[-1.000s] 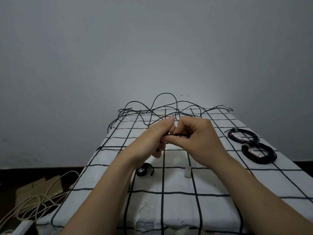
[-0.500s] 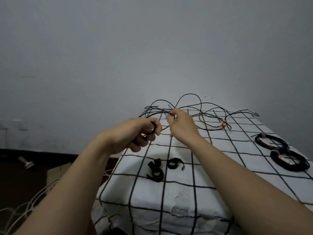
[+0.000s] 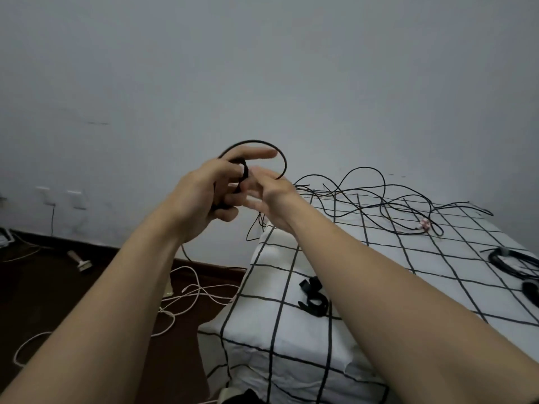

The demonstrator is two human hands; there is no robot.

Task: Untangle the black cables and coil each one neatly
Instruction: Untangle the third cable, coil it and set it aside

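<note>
Fingers of the left hand (image 3: 204, 196) curl round a small coil of black cable (image 3: 256, 140), index finger straight, raised beyond the counter (image 3: 291, 345) at its 10 o'clock corner. An arc of that cable runs over to the right hand (image 3: 271, 196), whose fingers reach the coil; blur hides whether they pinch it. At 3 o'clock from the hands the loose tangle (image 3: 364, 196) lies on the counter, and finished coils (image 3: 506, 266) lie at 4.
</note>
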